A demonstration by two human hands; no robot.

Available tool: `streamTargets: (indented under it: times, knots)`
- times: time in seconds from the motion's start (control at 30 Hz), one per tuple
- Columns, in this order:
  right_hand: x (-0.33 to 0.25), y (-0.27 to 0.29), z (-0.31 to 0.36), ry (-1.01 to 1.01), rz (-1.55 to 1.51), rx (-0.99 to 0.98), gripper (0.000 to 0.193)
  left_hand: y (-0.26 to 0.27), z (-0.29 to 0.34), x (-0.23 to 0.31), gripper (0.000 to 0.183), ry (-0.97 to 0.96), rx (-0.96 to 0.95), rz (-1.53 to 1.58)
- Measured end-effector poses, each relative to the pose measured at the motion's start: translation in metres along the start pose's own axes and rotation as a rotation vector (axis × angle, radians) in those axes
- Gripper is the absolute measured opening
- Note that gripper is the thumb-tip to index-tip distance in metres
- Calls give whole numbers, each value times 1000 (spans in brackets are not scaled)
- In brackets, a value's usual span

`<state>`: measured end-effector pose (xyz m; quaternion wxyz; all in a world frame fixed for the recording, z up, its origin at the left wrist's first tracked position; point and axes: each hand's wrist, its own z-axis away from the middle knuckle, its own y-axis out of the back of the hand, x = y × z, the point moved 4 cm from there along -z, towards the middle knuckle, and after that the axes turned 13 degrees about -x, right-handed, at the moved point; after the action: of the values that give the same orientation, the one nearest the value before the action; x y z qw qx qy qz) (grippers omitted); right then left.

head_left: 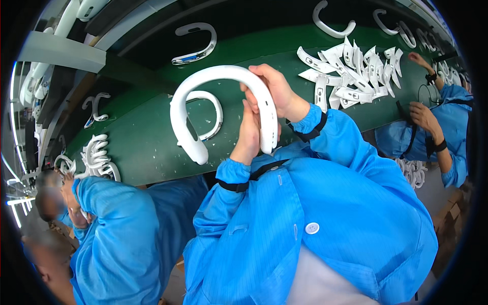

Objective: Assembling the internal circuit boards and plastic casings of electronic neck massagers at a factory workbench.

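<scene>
Both hands hold up a white, curved neckband casing (218,74), shaped like a neck fan, over the green table. Its right arm has small slots along the outer side. My left hand (247,136) grips that arm from the inner side, lower down. Higher up, my right hand (278,90) wraps round the same arm, its fingers partly hidden behind the casing. The free left arm of the casing points down toward me. Behind it, a second white curved casing (219,112) lies on the table, partly covered from view.
A heap of white shell pieces (356,76) lies on the green table (152,157) to the right. Single casings (206,51) rest farther back. Co-workers in blue sit at left (117,218) and right (455,127). More casings (95,155) are piled at left.
</scene>
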<state>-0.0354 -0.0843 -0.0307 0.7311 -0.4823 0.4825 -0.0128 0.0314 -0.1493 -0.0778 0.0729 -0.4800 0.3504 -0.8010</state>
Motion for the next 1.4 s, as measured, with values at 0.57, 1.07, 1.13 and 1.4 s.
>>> streamTargets:
  times: [0.57, 1.07, 1.13, 1.4]
  knots:
    - [14, -5, 11, 365, 257, 207, 34, 6, 10, 9, 71, -68, 304, -256]
    - [28, -8, 24, 386, 275, 162, 37, -2, 12, 4, 72, 31, 348, -80]
    - [23, -10, 24, 396, 293, 200, 41, 0, 14, 4, 72, 6, 384, -98]
    - [25, 11, 25, 242, -46, 274, 38, -6, 9, 3, 81, 107, -22, -36]
